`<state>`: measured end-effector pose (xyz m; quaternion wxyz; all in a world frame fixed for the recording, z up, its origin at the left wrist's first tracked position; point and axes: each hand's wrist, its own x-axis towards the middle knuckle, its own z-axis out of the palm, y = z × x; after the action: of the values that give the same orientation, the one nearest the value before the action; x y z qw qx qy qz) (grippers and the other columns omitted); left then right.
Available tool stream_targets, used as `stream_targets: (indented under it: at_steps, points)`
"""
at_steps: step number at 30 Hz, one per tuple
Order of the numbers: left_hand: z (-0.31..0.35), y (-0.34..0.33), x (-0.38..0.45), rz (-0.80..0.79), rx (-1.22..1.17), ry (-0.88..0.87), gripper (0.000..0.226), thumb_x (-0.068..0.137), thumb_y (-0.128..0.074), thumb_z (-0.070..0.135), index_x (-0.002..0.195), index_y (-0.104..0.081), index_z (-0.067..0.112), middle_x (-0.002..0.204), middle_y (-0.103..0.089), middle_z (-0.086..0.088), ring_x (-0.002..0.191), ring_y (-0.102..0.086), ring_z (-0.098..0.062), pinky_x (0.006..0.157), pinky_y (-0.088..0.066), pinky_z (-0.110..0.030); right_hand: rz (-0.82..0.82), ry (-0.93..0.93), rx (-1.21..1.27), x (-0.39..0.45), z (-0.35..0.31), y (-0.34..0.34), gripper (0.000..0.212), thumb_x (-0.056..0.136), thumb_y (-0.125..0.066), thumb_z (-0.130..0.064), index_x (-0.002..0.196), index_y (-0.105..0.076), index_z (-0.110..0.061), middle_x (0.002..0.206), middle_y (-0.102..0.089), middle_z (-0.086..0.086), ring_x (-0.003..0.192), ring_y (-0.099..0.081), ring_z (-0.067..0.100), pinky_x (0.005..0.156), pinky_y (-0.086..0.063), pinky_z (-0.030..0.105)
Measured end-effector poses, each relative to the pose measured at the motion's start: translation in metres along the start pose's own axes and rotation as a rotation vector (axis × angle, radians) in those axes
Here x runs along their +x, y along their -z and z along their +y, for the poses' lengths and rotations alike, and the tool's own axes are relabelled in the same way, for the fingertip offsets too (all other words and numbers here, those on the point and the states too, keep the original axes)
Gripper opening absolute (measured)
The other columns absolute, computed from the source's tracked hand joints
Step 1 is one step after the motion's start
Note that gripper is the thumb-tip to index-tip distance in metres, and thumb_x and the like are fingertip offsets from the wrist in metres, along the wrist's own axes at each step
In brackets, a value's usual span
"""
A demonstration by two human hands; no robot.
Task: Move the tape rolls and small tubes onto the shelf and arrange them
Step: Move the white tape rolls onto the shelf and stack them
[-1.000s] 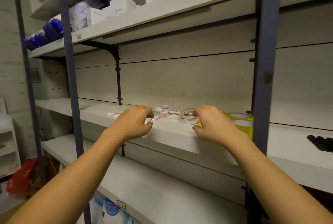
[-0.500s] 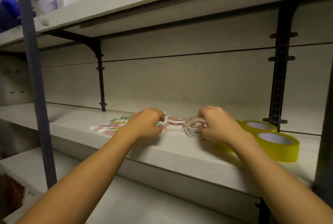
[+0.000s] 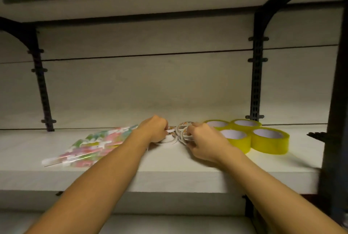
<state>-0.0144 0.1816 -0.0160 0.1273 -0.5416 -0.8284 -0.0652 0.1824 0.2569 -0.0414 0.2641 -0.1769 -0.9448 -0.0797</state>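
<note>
White shelf (image 3: 188,160) holds everything. Four yellow tape rolls (image 3: 250,135) lie flat at the right, touching each other in a tight cluster. Thin white tape rings (image 3: 181,130) sit mid-shelf between the two hands. Pastel small tubes (image 3: 94,144) lie in a loose, slightly blurred pile to the left.

Right hand (image 3: 202,142): fingers curled, pinching one or two thin rings at their near edge. Left hand (image 3: 153,130): fingers curled over the rings on its side; it seems to hold one, but the fingertips are hidden, so contact is a judgement.

Step in hand looks like tidying the thin rings; moving seems done, arranging remains.

Risks:
- Thin rings are light and overlap. Lifting one could drag or flip its neighbour and scatter the group.
- Right wrist is just beside the nearest yellow roll; a sideways pull could knock the cluster out of line.
- Left forearm passes close to the tube pile, which reaches near the front edge. A sweep back could roll tubes off the shelf.
- Rings set on edge would roll forward; lay them flat.
- Dim light, fine contact is hard to judge.
</note>
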Motion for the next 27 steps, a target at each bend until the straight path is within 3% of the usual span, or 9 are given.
stream_targets:
  at_steps: [7, 11, 14, 20, 25, 27]
  points:
    - [-0.003, -0.006, 0.003, 0.057, 0.046, -0.015, 0.024, 0.087, -0.057, 0.013, 0.108, -0.069, 0.013, 0.115, -0.066, -0.014, 0.104, -0.064, -0.036, 0.083, -0.054, -0.038, -0.002, 0.011, -0.111, -0.003, -0.005, -0.010, 0.024, 0.088, -0.052, -0.020, 0.110, -0.060, -0.015, 0.122, -0.061, 0.006, 0.110, -0.059, 0.030, 0.079, -0.050, 0.035]
    - [0.001, 0.004, 0.001, 0.213, 0.002, 0.054, 0.029, 0.085, -0.058, 0.016, 0.112, -0.069, 0.017, 0.114, -0.067, -0.009, 0.106, -0.064, -0.034, 0.083, -0.053, -0.037, -0.045, -0.019, -0.153, -0.001, 0.003, -0.015, 0.026, 0.087, -0.051, -0.012, 0.110, -0.062, -0.015, 0.120, -0.061, 0.006, 0.106, -0.061, 0.031, 0.077, -0.051, 0.035]
    - [0.006, 0.014, -0.005, 0.303, -0.066, 0.046, 0.017, 0.087, -0.059, 0.017, 0.101, -0.068, 0.020, 0.111, -0.066, -0.005, 0.105, -0.063, -0.031, 0.081, -0.052, -0.037, -0.066, -0.014, -0.140, 0.000, 0.008, -0.017, 0.025, 0.087, -0.052, -0.011, 0.108, -0.063, -0.015, 0.118, -0.062, 0.007, 0.104, -0.062, 0.032, 0.075, -0.050, 0.035]
    - [0.016, 0.032, -0.032, 0.304, -0.086, 0.074, 0.020, 0.084, -0.059, 0.016, 0.100, -0.069, 0.024, 0.108, -0.065, -0.005, 0.103, -0.062, -0.031, 0.076, -0.048, -0.033, -0.086, 0.010, -0.098, -0.002, 0.005, -0.009, 0.027, 0.083, -0.051, -0.006, 0.108, -0.059, -0.010, 0.120, -0.061, 0.011, 0.106, -0.060, 0.034, 0.077, -0.048, 0.036]
    - [0.017, 0.040, -0.063, 0.308, -0.055, 0.107, 0.019, 0.086, -0.061, 0.019, 0.102, -0.069, 0.025, 0.108, -0.066, -0.003, 0.104, -0.062, -0.028, 0.077, -0.047, -0.033, -0.006, 0.007, 0.002, -0.009, 0.005, 0.010, 0.029, 0.076, -0.056, -0.013, 0.104, -0.052, -0.011, 0.116, -0.057, 0.011, 0.105, -0.055, 0.033, 0.071, -0.035, 0.032]
    - [0.015, 0.044, -0.076, 0.328, -0.022, 0.117, 0.018, 0.087, -0.062, 0.021, 0.104, -0.068, 0.026, 0.109, -0.066, -0.001, 0.104, -0.062, -0.027, 0.076, -0.046, -0.033, 0.076, 0.011, 0.047, -0.016, 0.010, 0.018, 0.028, 0.070, -0.057, -0.013, 0.098, -0.050, -0.013, 0.107, -0.057, 0.009, 0.098, -0.054, 0.033, 0.068, -0.036, 0.034]
